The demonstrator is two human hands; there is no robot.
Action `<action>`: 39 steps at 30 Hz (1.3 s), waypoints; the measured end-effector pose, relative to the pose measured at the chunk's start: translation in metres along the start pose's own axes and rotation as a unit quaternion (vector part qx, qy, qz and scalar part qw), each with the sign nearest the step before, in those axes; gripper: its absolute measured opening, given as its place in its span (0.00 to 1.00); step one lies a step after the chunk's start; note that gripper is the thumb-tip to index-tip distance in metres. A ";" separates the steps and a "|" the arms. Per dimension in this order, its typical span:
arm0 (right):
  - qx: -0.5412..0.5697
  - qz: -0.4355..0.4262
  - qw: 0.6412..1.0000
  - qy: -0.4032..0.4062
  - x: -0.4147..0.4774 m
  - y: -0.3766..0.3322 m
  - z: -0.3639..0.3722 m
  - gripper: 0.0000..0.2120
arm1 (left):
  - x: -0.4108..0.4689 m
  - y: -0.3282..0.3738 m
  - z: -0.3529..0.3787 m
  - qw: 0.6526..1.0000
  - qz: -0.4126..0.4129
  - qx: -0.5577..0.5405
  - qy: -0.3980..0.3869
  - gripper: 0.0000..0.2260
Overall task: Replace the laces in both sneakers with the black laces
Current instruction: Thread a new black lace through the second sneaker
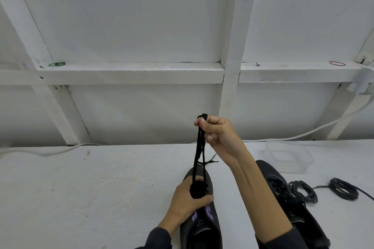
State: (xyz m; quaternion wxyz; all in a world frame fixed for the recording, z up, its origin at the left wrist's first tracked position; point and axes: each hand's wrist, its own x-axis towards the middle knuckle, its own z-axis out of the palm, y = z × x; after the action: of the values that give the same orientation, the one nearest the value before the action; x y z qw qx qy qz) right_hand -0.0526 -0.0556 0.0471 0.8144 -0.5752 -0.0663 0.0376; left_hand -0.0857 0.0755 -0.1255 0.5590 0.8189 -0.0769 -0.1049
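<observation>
Head view: a dark sneaker (202,230) with purple eyelet tabs is held down near the near edge of the tabletop (81,188) by the left hand (187,202), whose fingers and thumb are curled around the lacing area. A black lace (199,153) is drawn up taut in two strands from the eyelets and is pinched at its top between the thumb and curled fingers of the raised right hand (217,135). A second sneaker (299,214) lies just to the right, partly hidden by the right forearm, with coiled laces (305,191) beside it. If the strands are pulled unevenly, one end is likely to be drawn short or slipped out of its eyelet. If the left grip is loosened, the shoe may be lifted.
</observation>
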 end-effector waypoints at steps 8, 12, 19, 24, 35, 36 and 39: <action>-0.020 0.005 1.000 -0.007 -0.001 0.005 -0.006 0.06 | -0.006 0.007 0.002 0.997 0.027 -0.058 0.045 0.22; -0.078 0.004 0.997 -0.001 -0.001 0.009 -0.011 0.06 | -0.016 0.035 -0.003 0.982 0.104 -0.142 0.069 0.12; -0.169 0.009 0.985 0.040 -0.013 0.019 -0.026 0.09 | -0.022 0.077 -0.030 0.958 0.149 -0.222 0.100 0.10; -0.273 0.053 0.952 0.125 -0.030 0.045 -0.063 0.17 | -0.025 0.036 -0.052 0.948 0.076 -0.217 0.221 0.09; -0.749 0.219 0.624 0.039 -0.037 0.113 -0.118 0.27 | -0.015 -0.069 -0.086 0.922 -0.130 0.128 0.341 0.23; -0.753 0.207 0.624 0.031 -0.031 0.115 -0.115 0.26 | -0.009 -0.066 -0.083 0.923 -0.119 0.179 0.320 0.25; -0.718 0.162 0.677 -0.003 -0.009 0.126 -0.104 0.24 | 0.010 -0.054 -0.073 0.930 -0.018 0.274 0.243 0.24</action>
State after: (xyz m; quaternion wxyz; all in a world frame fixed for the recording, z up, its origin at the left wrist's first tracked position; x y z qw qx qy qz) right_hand -0.0439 -0.1116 -0.1064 0.1318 -0.9848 0.0195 0.1115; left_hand -0.0568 0.1586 -0.1509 0.3121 0.9421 0.0504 0.1121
